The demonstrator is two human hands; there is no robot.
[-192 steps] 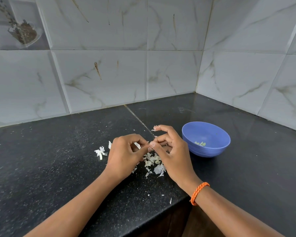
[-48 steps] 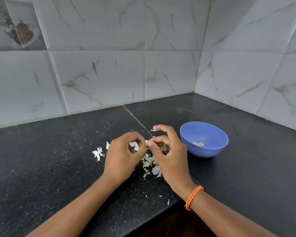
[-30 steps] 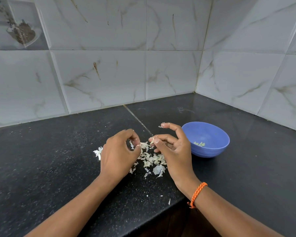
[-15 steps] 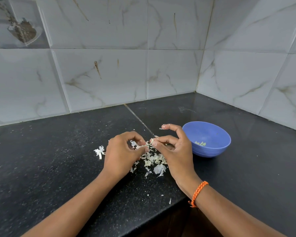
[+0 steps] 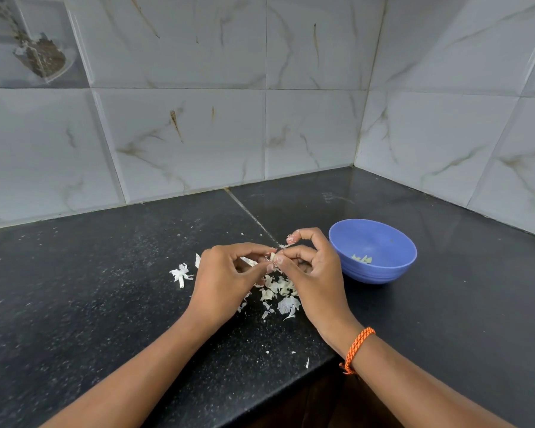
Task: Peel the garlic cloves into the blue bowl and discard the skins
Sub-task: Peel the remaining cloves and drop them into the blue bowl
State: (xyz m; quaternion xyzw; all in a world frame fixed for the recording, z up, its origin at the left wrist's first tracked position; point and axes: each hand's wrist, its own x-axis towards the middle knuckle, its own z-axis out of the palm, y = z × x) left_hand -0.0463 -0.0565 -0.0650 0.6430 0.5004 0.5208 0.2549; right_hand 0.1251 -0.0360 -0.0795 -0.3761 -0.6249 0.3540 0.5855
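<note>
Pinching one garlic clove (image 5: 272, 257) together — left hand (image 5: 226, 282) and right hand (image 5: 314, 273) fingers closed on it.

Soft, even daylight-like light, sharp across the middle.

The black counter (image 5: 105, 304) shines faintly near the corner, the wall tiles (image 5: 183, 134) carry a mild sheen, shadows under the hands are weak, and tile lines bow outward at the edges.
</note>
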